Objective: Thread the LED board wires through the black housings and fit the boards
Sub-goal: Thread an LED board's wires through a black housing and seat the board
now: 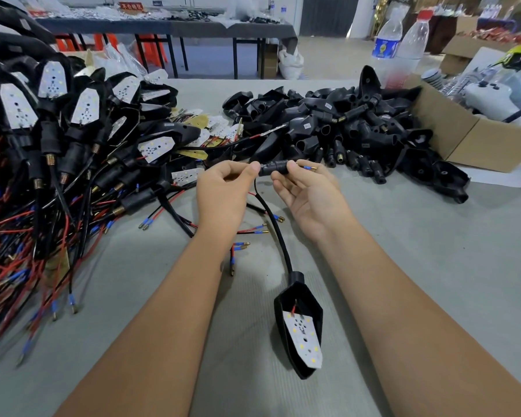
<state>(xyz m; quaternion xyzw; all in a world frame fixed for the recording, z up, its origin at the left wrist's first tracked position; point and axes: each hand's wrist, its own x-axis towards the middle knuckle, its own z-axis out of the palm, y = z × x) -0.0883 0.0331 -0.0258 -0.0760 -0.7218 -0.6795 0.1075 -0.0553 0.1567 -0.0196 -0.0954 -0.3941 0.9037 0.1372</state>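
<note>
My left hand [226, 188] pinches the left end of a short black stem piece [273, 169] above the table's middle. My right hand [306, 191] holds its right end, where a blue-sleeved wire tip with a brass terminal [309, 168] sticks out. A black sheathed cable [278, 236] runs from the stem down to a black housing [298, 323] lying near me on the table. A white LED board [304, 338] with a red wire sits loosely tilted in that housing.
A heap of fitted housings with red and black wires [57, 152] fills the left. Empty black housings [343, 124] are piled at the back right, beside a cardboard box [469, 136] and two plastic bottles [400, 46]. Loose LED boards [211, 127] lie behind my hands.
</note>
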